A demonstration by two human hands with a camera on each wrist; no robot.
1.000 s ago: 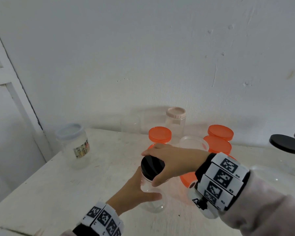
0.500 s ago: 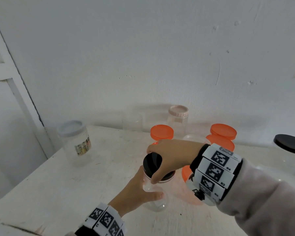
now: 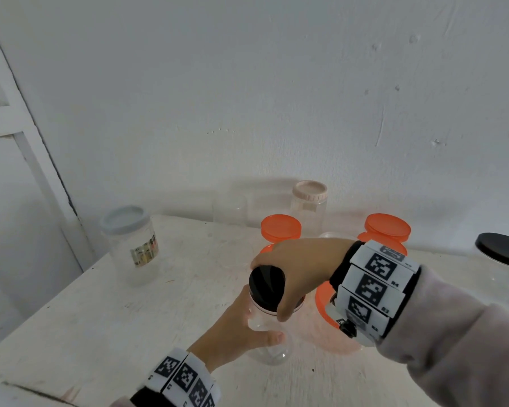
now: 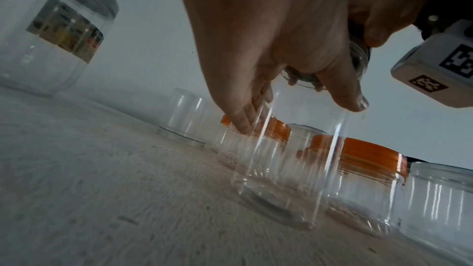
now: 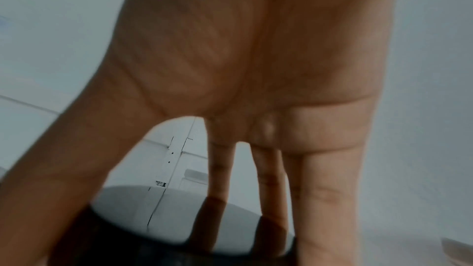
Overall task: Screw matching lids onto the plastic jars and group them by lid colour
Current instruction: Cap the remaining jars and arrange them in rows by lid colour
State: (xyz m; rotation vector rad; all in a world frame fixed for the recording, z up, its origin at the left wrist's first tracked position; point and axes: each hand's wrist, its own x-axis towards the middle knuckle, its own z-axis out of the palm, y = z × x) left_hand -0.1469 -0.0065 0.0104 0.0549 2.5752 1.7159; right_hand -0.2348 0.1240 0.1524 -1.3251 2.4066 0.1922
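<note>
A clear plastic jar (image 3: 269, 345) (image 4: 286, 169) stands on the white table (image 3: 100, 318), a little tilted. My left hand (image 3: 241, 327) (image 4: 268, 48) grips its body, thumb in front and fingers behind. A black lid (image 3: 266, 284) (image 5: 179, 230) sits on its mouth. My right hand (image 3: 294, 268) (image 5: 243, 68) grips that lid from above, fingers and thumb curled round the rim. Several orange-lidded jars (image 3: 281, 230) (image 4: 358, 169) stand just behind and to the right, partly hidden by my right wrist.
A grey-lidded jar with a label (image 3: 133, 245) (image 4: 46, 33) stands at the left. A pink-lidded jar (image 3: 309, 207) and a lidless clear jar (image 3: 229, 210) (image 4: 184, 120) stand by the wall. A black-lidded jar (image 3: 503, 268) is at the far right.
My right hand has turned on the black lid, the wrist swinging round over the jar. The left hand keeps its hold on the jar body.
</note>
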